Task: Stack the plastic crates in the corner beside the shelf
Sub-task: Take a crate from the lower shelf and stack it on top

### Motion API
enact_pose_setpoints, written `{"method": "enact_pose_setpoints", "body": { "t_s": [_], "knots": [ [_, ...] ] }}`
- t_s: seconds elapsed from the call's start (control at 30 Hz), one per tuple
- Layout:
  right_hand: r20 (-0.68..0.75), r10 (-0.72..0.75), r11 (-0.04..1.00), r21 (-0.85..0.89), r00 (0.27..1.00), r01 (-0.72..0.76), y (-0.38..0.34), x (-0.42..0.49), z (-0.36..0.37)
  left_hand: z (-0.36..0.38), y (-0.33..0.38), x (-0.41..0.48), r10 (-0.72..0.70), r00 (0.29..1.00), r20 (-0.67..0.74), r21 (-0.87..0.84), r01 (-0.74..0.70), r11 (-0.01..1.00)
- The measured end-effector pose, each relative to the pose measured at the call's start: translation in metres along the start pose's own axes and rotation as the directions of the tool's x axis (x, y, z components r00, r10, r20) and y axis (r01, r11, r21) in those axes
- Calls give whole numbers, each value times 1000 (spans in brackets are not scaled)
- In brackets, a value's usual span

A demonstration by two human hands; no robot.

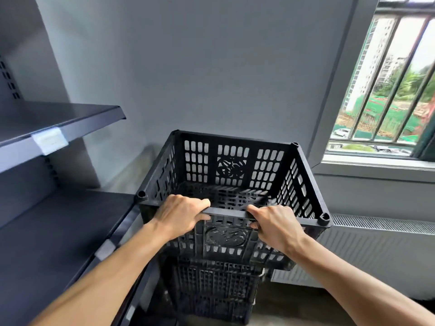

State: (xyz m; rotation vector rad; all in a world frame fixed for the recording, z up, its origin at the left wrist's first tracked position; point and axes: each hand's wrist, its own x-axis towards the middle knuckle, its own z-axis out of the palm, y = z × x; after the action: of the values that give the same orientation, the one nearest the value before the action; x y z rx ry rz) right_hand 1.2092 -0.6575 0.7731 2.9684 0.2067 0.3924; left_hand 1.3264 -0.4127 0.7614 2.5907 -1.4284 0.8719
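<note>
A black slotted plastic crate [235,165] stands open-topped in the middle of the view, with nothing inside it. It sits on top of at least one more black crate [211,288] below it, by the grey wall. My left hand [181,215] grips the near rim of the top crate, fingers curled over the edge. My right hand [275,225] grips the same rim a little to the right. The dark shelf unit [70,121] is directly to the left of the stack.
Two dark metal shelf boards [47,243] jut out at the left, with white label holders on their front edges. A barred window [386,90] and its sill are at the right, with a white radiator [367,250] beneath, close to the stack's right side.
</note>
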Motion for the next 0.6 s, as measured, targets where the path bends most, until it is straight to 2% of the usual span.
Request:
{"method": "enact_pose_setpoints", "body": {
  "t_s": [0.23, 0.6],
  "knots": [
    [44, 9, 999, -32, 999, -8, 16, 57, 20, 44, -44, 31, 4, 1000, -9, -34, -5, 999],
    [77, -42, 999, 22, 996, 41, 64, 160, 80, 122, -105, 89, -66, 990, 126, -22, 69, 997]
  ]
}}
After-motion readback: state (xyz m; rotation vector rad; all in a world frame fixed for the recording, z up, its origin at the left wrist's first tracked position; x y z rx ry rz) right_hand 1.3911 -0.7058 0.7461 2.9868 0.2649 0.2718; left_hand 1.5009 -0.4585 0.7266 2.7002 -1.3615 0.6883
